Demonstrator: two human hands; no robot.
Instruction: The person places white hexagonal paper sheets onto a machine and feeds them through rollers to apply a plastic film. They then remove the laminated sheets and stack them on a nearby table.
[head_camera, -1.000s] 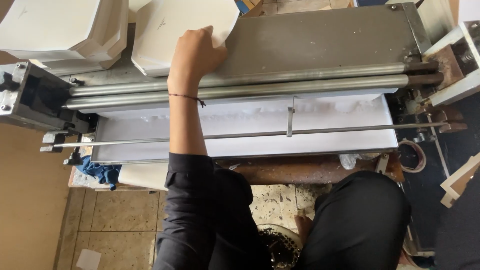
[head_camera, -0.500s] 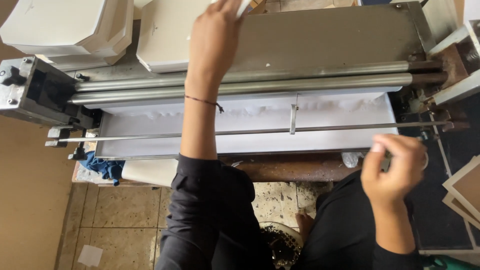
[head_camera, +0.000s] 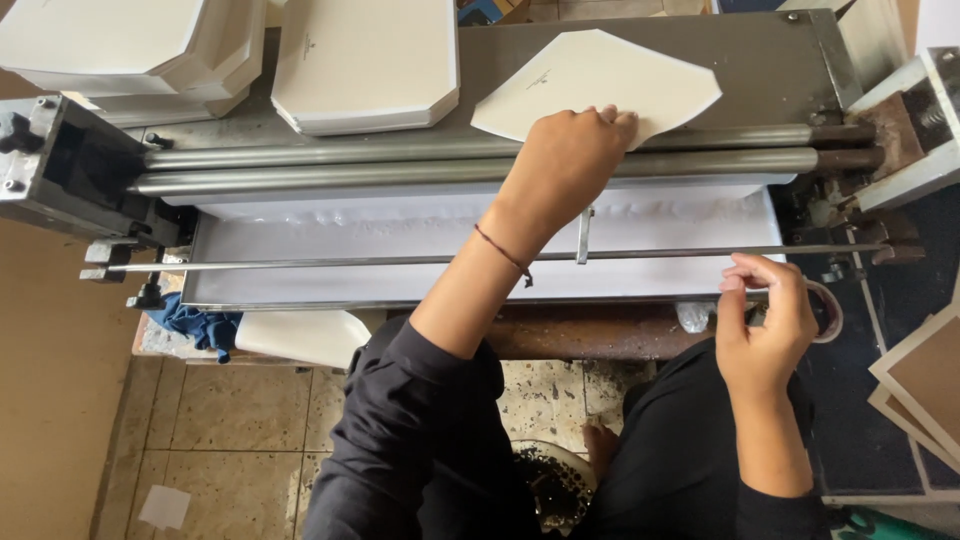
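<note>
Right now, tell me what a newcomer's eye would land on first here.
The left hand presses a white cut sheet flat on the grey machine bed, just above the long steel rollers. To the upper left lie stacks of white sheets. The right hand is at the machine's lower right edge, beside a tape roll.

Two hands (head_camera: 565, 160), one loose white sheet (head_camera: 600, 85), two metal rollers (head_camera: 330, 170).

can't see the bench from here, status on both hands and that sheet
Left hand pressing white cut sheet flat by the rollers. Right hand pinching near a tape roll. Thin rod crosses the tray.
</note>
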